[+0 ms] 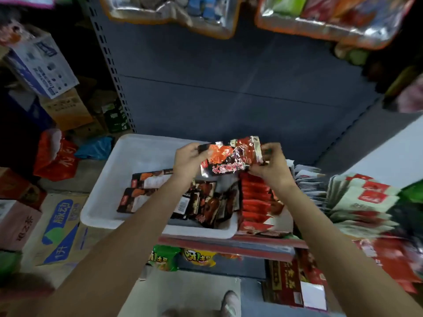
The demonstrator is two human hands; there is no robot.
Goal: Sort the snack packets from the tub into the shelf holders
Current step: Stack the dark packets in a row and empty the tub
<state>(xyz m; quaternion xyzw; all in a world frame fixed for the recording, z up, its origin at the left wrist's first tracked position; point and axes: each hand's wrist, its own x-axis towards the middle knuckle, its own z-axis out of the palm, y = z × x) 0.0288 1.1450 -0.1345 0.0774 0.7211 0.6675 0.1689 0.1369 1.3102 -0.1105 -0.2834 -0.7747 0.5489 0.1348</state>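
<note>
A: What are the two hands doing?

B: Both grip one glossy red-and-black foil snack packet (pixel 231 157), held in the air above the far right corner of the white rectangular plastic tub (pixel 109 179). The left hand (pixel 191 160) curls round the packet's left end; the right hand (pixel 272 164) pinches its right end with bent fingers.

A: And the tub itself?

B: It sits on the grey metal shelf (pixel 229 106), at about seven o'clock from the held packet. Dark brown-and-black flat snack packets (pixel 201 204) lie heaped in its right half, partly hidden under the left forearm; the left half shows bare white floor.

A: Anything beside it?

B: Touching the tub's right wall, at five o'clock from the packet, stands a row of upright red snack packets (pixel 256 202) in a holder. Further toward three o'clock is a fanned stack of pale green packets with red labels (pixel 361 200), blurred.

A: And off the shelf?

B: At nine o'clock, cardboard boxes (pixel 61 108) are piled on the floor, with a red plastic bag (pixel 55 156) near them. Overhead, at twelve o'clock, hang clear bags with orange rims (pixel 174 14).
</note>
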